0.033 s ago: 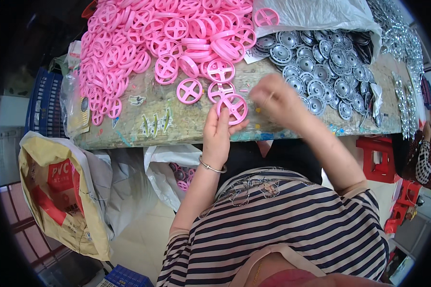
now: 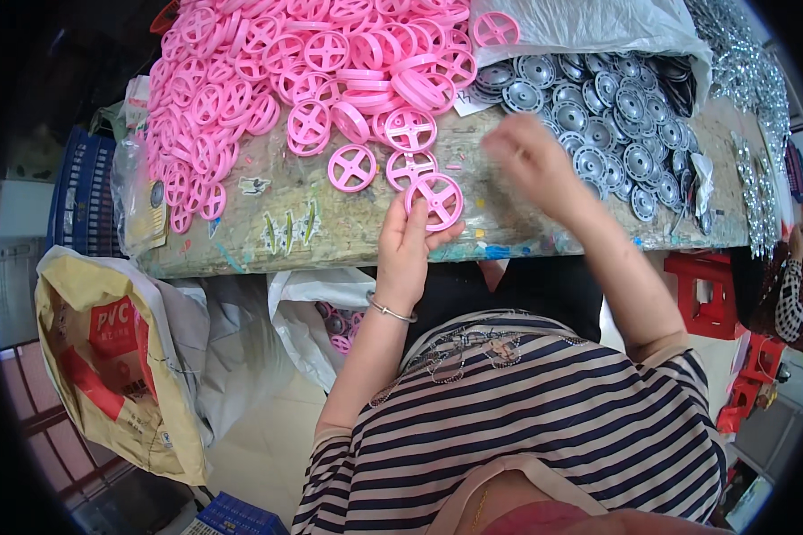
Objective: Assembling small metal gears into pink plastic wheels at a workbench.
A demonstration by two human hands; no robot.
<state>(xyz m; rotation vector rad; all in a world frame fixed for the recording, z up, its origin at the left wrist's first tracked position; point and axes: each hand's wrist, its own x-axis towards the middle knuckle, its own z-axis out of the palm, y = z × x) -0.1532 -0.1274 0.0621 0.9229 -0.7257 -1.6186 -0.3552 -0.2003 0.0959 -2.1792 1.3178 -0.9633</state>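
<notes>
My left hand [image 2: 406, 247] holds a pink four-spoked wheel ring [image 2: 439, 202] by its lower left rim, just above the near edge of the table. Over the table to its right is my right hand [image 2: 537, 165], its fingers smeared by motion, so I cannot make out whether they hold anything. Nearest to that hand lies a heap of grey round wheel discs [image 2: 591, 162]. Beyond my left hand, loose pink rings [image 2: 352, 168] lie in front of a large pile of the same rings [image 2: 330, 53].
A white plastic bag [image 2: 598, 36] lies behind the grey discs, with silver tinsel [image 2: 745, 67] at the far right. Below the table edge stand an open paper sack [image 2: 125, 357] and a white bag [image 2: 299, 308] holding wheels. A red stool [image 2: 709, 294] is to the right.
My right hand has moved slightly away and to the right, toward the grey discs. My left hand keeps hold of the pink wheel ring, almost unmoved.
</notes>
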